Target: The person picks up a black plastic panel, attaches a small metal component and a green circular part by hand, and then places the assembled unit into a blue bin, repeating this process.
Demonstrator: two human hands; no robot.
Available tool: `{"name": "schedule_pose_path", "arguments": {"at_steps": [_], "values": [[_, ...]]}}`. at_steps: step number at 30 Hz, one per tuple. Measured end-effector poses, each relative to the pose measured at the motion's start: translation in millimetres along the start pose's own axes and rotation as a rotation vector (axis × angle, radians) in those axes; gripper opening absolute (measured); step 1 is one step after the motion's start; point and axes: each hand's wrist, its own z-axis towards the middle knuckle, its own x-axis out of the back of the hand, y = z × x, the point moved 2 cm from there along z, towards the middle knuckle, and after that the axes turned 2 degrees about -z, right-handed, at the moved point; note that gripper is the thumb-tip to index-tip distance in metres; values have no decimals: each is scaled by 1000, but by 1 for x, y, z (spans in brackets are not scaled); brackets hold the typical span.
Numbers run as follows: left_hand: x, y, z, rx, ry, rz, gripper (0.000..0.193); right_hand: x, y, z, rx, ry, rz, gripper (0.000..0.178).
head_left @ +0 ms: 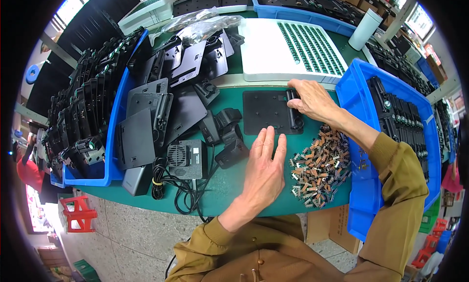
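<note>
Far to the left a blue bin [117, 116] stands packed with upright black parts, and beside it flat black panels [161, 101] lie heaped loosely across the green table [229, 184]. Nearer the front edge sits a small black box with a round vent [184, 158], its cable [168, 189] coiled just in front. The left hand [264, 169] lies flat and open on the table, palm down, fingertips touching the near edge of a square black plate [268, 111]. The right hand [312, 99] rests on the plate's right side, fingers curled around a narrow black bar [294, 113] along that edge; whether it truly grips the bar or only presses it, I cannot quite tell from here. Below that hand lies a loose pile of small brown and grey clips [320, 167]. Behind the plate sits a white tray [288, 50] with rows of green pieces, and on the far right another blue bin [361, 135] holds more black parts
</note>
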Motion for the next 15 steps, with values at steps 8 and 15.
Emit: {"name": "schedule_pose_path", "arguments": {"at_steps": [8,15], "values": [[5,10,3,-214,136,-185,56,-4,-7,28,185,77,291,36],[5,8,1,-52,30,-51,56,-8,-13,34,400,128,215,35]]}}
